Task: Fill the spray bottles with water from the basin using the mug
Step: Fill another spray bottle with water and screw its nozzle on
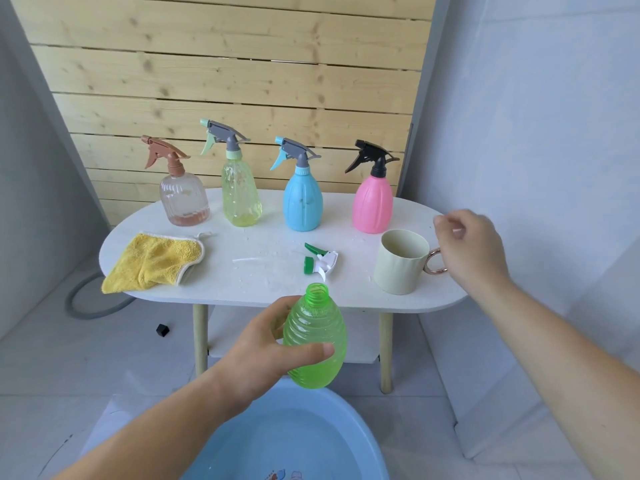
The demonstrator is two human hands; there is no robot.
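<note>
Left hand [263, 355]: fingers and thumb curl round the belly of the uncapped green bottle [315, 337], holding it upright in the air, over the far rim of the blue basin [221, 441].
Right hand [474, 247]: fingers loosely curled and holding nothing, just beside the mug's handle; contact cannot be told.
Mug [401, 261]: pale, upright at the right end of the white counter [263, 271].
Spray head [320, 259]: green and white, lying on the counter between bottle and mug.
Back row: pink bottle [372, 206], blue bottle [303, 202], yellow bottle [240, 195], clear bottle [183, 199], all capped.
Cloth [152, 263]: yellow, crumpled at the left.
</note>
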